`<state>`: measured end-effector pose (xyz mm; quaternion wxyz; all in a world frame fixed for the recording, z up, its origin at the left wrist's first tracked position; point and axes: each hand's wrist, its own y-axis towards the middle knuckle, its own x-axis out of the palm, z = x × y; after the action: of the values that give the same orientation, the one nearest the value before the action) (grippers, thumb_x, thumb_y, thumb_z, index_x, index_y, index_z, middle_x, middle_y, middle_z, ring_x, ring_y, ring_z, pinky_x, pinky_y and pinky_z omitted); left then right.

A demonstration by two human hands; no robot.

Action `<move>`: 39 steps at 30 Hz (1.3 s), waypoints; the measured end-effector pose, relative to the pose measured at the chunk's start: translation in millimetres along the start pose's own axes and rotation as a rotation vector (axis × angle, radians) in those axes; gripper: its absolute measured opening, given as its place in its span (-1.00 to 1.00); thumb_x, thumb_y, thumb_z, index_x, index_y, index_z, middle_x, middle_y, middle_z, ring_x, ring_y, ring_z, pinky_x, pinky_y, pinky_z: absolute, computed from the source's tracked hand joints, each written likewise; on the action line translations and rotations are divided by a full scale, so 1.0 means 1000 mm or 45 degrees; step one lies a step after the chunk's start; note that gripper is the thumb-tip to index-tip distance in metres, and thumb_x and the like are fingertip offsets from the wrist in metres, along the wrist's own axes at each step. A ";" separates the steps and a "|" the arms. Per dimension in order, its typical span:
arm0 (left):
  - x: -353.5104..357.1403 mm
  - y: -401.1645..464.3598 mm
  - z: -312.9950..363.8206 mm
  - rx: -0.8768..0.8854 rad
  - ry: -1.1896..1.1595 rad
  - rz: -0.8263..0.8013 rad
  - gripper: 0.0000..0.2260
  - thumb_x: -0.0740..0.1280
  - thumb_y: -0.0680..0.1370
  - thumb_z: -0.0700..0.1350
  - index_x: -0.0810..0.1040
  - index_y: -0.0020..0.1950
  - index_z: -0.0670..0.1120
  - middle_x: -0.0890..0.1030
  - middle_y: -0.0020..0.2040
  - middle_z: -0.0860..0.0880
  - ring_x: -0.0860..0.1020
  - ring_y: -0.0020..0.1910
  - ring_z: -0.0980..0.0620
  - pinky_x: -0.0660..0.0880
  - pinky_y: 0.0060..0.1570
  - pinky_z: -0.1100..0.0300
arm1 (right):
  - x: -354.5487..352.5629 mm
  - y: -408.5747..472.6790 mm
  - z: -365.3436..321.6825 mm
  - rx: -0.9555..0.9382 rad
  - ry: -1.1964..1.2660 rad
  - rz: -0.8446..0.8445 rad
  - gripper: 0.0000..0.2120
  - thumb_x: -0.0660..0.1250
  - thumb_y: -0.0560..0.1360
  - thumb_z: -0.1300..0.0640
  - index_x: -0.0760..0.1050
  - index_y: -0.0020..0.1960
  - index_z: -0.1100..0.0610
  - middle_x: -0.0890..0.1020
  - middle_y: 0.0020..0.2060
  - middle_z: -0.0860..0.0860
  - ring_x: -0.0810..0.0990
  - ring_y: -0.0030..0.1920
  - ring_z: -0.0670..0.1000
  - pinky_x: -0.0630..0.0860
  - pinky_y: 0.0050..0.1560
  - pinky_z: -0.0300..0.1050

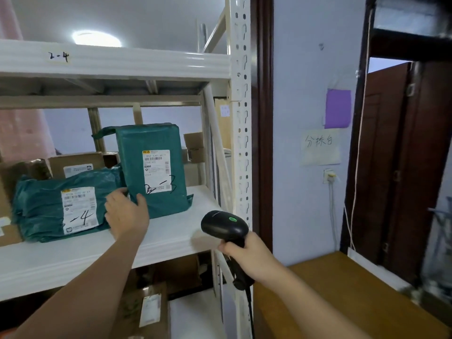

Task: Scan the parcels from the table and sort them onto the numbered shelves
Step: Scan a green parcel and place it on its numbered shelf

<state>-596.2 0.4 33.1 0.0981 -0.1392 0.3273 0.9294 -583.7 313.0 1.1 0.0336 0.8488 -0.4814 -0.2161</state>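
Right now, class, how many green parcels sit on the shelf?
2. One stands upright, touched by the left hand; one lies flat to its left. Others may hide behind the brown boxes.

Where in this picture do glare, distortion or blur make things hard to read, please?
Head view: the ceiling lamp blows out white; the wide lens bends the shelf upright; small print on the upright green parcel is too soft to read; the scanner stays fairly sharp.
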 end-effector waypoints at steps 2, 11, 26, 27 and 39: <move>-0.003 -0.004 0.004 0.123 0.003 -0.002 -0.67 0.38 0.63 -0.08 0.49 0.34 -0.19 0.51 0.26 -0.22 0.49 0.27 -0.26 0.45 0.30 -0.26 | -0.007 -0.014 0.005 0.018 -0.027 0.007 -0.96 0.39 0.51 0.03 0.59 -0.08 -0.02 0.59 -0.31 -0.09 0.59 -0.19 -0.11 0.50 -0.05 -0.18; -0.032 -0.057 -0.009 0.410 0.057 -0.409 -0.52 0.37 0.66 -0.02 0.41 0.52 -0.18 0.47 0.47 -0.22 0.43 0.44 -0.25 0.34 0.45 -0.17 | -0.038 -0.071 0.025 0.174 -0.111 0.092 -0.94 0.38 0.51 0.14 0.62 -0.10 0.10 0.62 -0.35 -0.12 0.62 -0.24 -0.12 0.57 -0.11 -0.20; -0.041 -0.239 0.033 0.839 0.056 -1.142 -0.58 0.21 0.72 0.10 0.42 0.56 0.02 0.50 0.50 0.02 0.45 0.48 0.01 0.37 0.49 0.02 | -0.070 -0.154 0.078 0.541 -0.218 0.228 -0.78 0.42 0.53 -0.09 0.58 0.06 0.03 0.65 -0.08 0.01 0.61 -0.01 0.03 0.49 -0.04 -0.08; -0.037 -0.251 0.034 0.842 0.074 -1.180 -0.57 0.20 0.72 0.13 0.40 0.57 0.03 0.48 0.52 0.04 0.43 0.49 0.03 0.36 0.49 0.05 | -0.075 -0.158 0.084 0.550 -0.240 0.214 -0.81 0.42 0.53 -0.07 0.57 0.03 0.03 0.65 -0.10 0.01 0.61 -0.04 0.02 0.49 -0.08 -0.11; 0.080 -0.357 0.042 0.782 0.347 -1.475 -0.45 0.21 0.70 0.18 0.26 0.65 0.01 0.35 0.62 0.02 0.33 0.58 0.00 0.28 0.57 -0.01 | -0.145 -0.127 0.185 0.583 -0.337 0.145 -0.78 0.43 0.54 -0.03 0.61 0.07 0.11 0.68 -0.11 0.06 0.64 -0.05 0.08 0.55 0.02 0.02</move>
<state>-582.4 307.6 -169.1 0.5742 -0.3742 0.4589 0.5654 -620.0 529.6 -151.2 -0.2106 0.7702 -0.5648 -0.2084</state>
